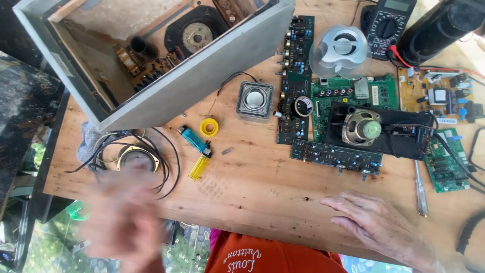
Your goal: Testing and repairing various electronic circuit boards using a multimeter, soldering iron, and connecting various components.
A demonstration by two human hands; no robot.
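My right hand point(376, 222) lies flat on the wooden table point(262, 187) near its front edge, fingers spread, holding nothing. A screwdriver point(420, 189) lies just to its right, and a long dark circuit board point(336, 155) lies beyond it. My left hand point(124, 220) is blurred with motion at the lower left, over the table's front edge; its fingers look apart and nothing shows in it. Nearest to it is a round speaker point(137, 157) ringed by black wires.
A large open grey speaker cabinet point(166, 96) lies tilted at the back left. Blue point(194, 138) and yellow point(199, 167) lighters, a yellow tape roll point(208, 127), a small square speaker point(255, 99), several circuit boards and a multimeter point(390, 23) crowd the middle and right.
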